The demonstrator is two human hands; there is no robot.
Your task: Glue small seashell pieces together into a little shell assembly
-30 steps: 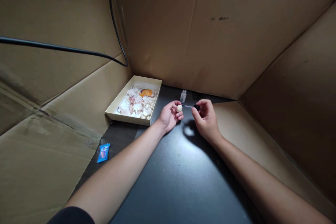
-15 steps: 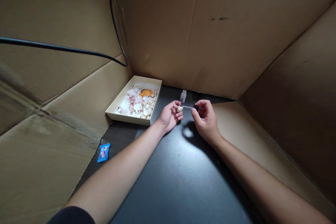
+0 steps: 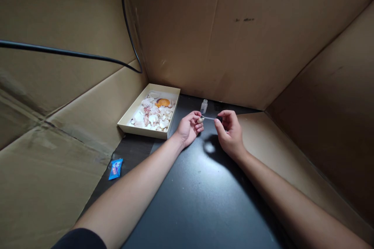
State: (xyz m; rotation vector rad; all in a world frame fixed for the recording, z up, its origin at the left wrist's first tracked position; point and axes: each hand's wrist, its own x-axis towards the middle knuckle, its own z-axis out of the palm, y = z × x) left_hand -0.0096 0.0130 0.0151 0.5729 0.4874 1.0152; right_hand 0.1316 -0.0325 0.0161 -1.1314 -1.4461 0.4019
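Shell (image 3: 200,120): pale, held over the table (image 3: 187,202), to the right of the tray (image 3: 146,134)
Left hand (image 3: 188,130): thumb and fingers closed on the shell
Right hand (image 3: 231,134): pinching the applicator (image 3: 209,118) by its dark end; the thin rod points left, tip at the shell, contact too small to tell
Bottle (image 3: 203,106): upright, just beyond the hands
Tray: far left, holding more shells (image 3: 153,116)
Packet (image 3: 115,169): blue, near left

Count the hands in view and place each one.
2: the left hand beside the shell tray, pinching a pale shell; the right hand farther right, holding a thin rod by its dark end.
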